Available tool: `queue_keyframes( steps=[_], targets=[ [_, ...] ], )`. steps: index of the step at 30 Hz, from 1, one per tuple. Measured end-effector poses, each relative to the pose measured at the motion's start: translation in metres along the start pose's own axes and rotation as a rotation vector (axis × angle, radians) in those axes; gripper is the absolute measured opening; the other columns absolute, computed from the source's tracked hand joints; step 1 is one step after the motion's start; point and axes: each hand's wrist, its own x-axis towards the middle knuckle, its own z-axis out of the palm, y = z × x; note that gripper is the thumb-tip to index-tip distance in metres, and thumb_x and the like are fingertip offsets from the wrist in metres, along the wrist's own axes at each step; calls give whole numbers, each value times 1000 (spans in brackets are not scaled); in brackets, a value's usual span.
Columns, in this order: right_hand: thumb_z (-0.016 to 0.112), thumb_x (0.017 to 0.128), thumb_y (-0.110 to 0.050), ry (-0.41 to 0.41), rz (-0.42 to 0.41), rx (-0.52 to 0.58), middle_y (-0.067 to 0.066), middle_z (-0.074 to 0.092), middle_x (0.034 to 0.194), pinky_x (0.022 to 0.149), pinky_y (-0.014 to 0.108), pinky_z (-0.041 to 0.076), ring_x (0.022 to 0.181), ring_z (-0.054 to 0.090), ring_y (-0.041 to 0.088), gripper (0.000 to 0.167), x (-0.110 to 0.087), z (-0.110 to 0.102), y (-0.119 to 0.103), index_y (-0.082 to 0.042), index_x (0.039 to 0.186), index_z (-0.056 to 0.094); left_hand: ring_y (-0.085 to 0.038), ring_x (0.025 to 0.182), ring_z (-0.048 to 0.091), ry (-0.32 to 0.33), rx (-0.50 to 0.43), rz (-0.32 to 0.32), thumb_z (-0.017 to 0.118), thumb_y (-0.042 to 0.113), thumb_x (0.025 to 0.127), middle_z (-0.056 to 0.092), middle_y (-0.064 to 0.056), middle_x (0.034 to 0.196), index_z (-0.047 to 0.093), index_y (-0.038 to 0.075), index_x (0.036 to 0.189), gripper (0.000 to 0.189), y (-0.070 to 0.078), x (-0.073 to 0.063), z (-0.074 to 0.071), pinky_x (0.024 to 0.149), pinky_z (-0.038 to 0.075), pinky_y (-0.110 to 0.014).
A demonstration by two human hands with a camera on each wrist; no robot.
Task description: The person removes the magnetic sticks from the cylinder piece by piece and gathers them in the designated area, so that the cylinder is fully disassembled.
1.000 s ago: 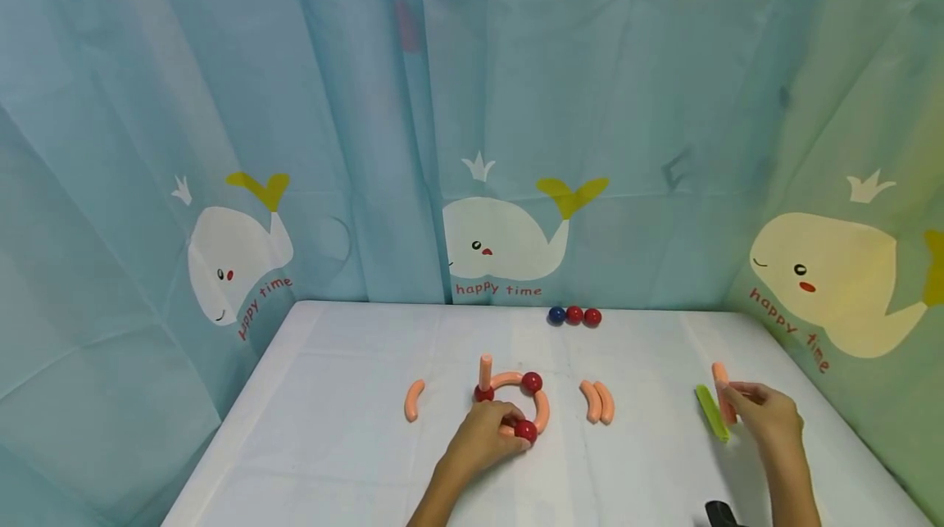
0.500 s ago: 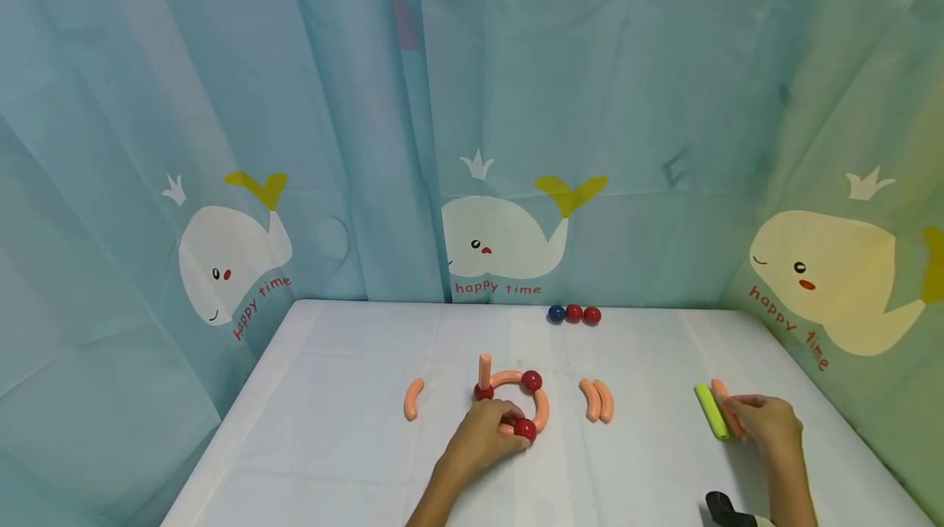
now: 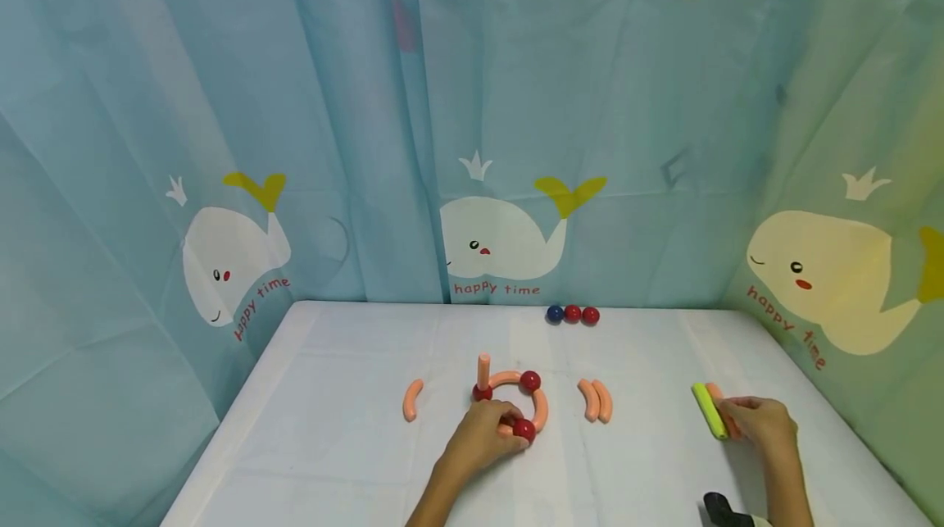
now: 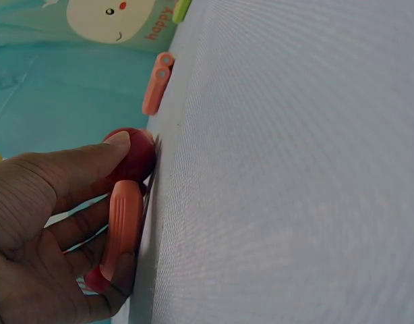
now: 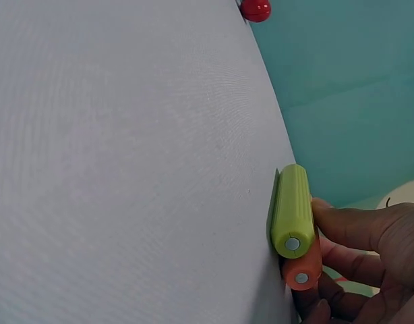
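Orange stick (image 5: 308,266) lay on the bench (image 3: 317,470) at the front of the right hand (image 3: 761,422), pinched between thumb and fingers, with the green stick (image 3: 710,411) alongside on its left. The left hand (image 3: 487,430) gripped a red ball (image 3: 524,430) at the near side of the ring (image 3: 541,409); two curved sticks (image 3: 605,402) lay between the hands.

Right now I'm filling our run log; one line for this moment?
left hand: grips red ball | right hand: grips orange stick | green stick: beside orange stick
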Motion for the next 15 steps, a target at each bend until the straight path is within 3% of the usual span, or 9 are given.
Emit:
queue_keyframes(
  steps=[4,15],
  targets=[
    [68,89,-27,-10,43,18,18,61,86,62,33,38,83,50,30,40,0,3,-2,11,102,65,3,76,53,10,-4,3,86,18,73,69,11,86,74,13,95,25,-1,-1,0,70,45,-18],
    [66,90,-29,-4,49,5,19,59,88,65,36,37,87,48,32,42,-3,3,-4,11,104,64,0,79,55,7,-10,-1,85,18,73,69,11,88,74,13,95,26,0,-3,1,72,46,-18]
  ],
)
